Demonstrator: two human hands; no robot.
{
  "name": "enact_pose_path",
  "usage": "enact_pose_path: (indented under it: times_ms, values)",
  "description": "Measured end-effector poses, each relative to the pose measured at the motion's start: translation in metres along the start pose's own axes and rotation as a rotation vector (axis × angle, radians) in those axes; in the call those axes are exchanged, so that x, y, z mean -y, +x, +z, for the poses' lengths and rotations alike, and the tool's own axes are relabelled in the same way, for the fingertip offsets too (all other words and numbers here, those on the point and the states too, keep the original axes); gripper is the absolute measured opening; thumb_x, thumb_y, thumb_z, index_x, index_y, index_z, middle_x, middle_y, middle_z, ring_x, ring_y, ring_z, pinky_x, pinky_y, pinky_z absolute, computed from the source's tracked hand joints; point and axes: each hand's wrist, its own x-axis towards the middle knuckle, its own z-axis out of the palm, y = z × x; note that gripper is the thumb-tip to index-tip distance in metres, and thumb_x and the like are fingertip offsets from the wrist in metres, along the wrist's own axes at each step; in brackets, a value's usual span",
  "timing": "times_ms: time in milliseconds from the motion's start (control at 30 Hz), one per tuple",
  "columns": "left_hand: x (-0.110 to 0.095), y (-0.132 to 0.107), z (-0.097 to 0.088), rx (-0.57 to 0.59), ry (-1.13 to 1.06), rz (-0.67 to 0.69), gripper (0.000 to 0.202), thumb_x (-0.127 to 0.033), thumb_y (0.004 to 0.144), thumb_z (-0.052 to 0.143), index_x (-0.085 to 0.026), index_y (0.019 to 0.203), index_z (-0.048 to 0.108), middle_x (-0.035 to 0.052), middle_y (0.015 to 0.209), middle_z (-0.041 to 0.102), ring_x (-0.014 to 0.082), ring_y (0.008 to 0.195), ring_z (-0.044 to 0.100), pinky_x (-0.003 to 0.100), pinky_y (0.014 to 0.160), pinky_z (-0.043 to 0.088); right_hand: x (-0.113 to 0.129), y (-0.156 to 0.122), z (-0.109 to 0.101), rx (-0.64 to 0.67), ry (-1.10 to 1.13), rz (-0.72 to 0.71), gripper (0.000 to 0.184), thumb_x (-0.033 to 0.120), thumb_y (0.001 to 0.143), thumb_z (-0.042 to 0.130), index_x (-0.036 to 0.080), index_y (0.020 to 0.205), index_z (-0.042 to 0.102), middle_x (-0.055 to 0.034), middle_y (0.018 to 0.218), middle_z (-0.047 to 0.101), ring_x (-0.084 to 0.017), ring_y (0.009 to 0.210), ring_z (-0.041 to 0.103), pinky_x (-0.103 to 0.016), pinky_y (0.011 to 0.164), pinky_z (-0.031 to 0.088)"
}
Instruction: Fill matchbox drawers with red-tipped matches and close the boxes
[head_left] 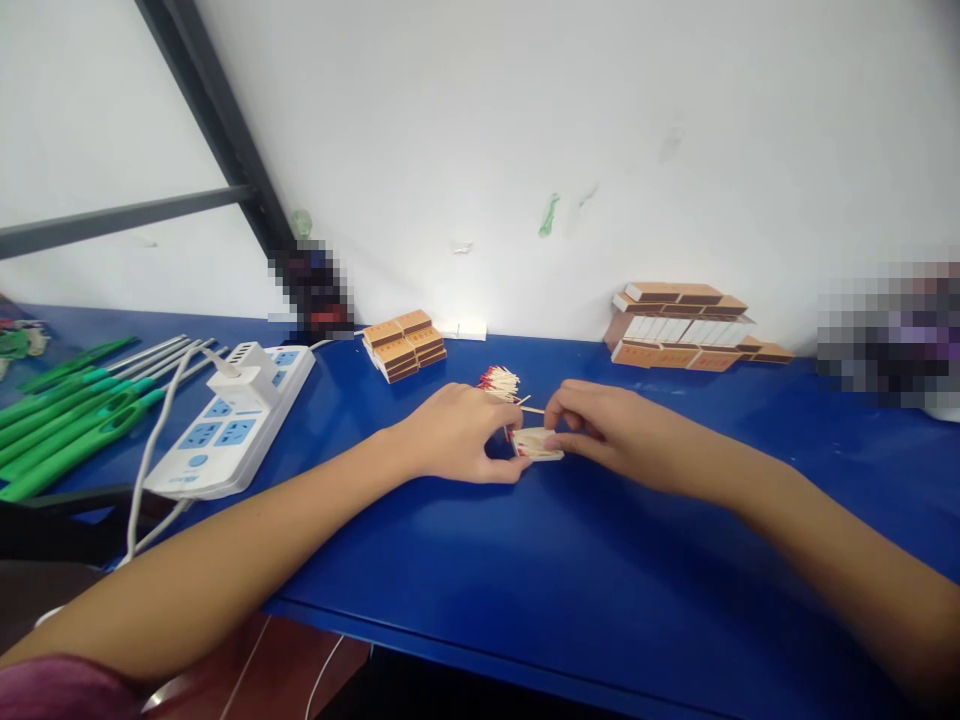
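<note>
On the blue table (570,560), a small open matchbox tray (538,444) filled with matches lies between my hands. My left hand (457,435) is curled at the tray's left end, its fingers closed against it. From the right, my right hand (600,420) pinches the tray's top edge with closed fingers. Just behind the hands lies a loose pile of red-tipped matches (499,381).
A stack of orange matchboxes (405,344) sits behind the left hand, and a larger pile of boxes (686,327) stands at the wall on the right. A white power strip (232,415) with a plugged adapter and several green-handled tools (75,420) lie at the left.
</note>
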Motion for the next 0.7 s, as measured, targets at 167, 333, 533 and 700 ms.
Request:
enact_pose_path:
  times_ms: [167,333,533,700]
  values:
    - [0.001,0.000,0.000,0.002,0.004,0.011,0.029,-0.047,0.084,0.065,-0.018,0.082,0.068,-0.0022,0.068,0.066,0.0119,0.059,0.057,0.027,0.055,0.033,-0.004,-0.001,-0.002,0.029,0.012,-0.020,0.020,0.039,0.101,0.054,0.024,0.089,0.062,-0.0032,0.093,0.063,-0.016,0.076,0.055,-0.030,0.068,0.040]
    - [0.000,-0.001,-0.001,0.018,-0.006,0.009,0.029,-0.046,0.085,0.065,-0.018,0.084,0.070,-0.0014,0.070,0.067,0.0125,0.060,0.059,0.027,0.056,0.036,0.004,0.000,-0.005,-0.025,0.077,-0.001,0.022,0.040,0.099,0.055,0.023,0.088,0.063,-0.0036,0.088,0.065,-0.016,0.072,0.055,-0.029,0.065,0.041]
    - [0.001,0.000,0.000,0.004,0.016,0.018,0.030,-0.047,0.086,0.064,-0.018,0.078,0.065,-0.0008,0.071,0.067,0.0121,0.059,0.057,0.027,0.055,0.034,0.017,0.002,-0.010,-0.056,0.372,0.082,0.028,0.048,0.095,0.060,0.022,0.094,0.069,-0.0023,0.080,0.069,-0.015,0.068,0.058,-0.027,0.061,0.044]
    - [0.002,0.000,0.001,-0.015,0.006,0.016,0.030,-0.047,0.085,0.064,-0.019,0.078,0.062,-0.0020,0.070,0.067,0.0117,0.059,0.057,0.027,0.054,0.032,0.018,0.006,0.000,-0.034,0.557,0.091,0.031,0.052,0.088,0.069,0.021,0.089,0.075,-0.0042,0.085,0.074,-0.016,0.075,0.063,-0.030,0.068,0.048]
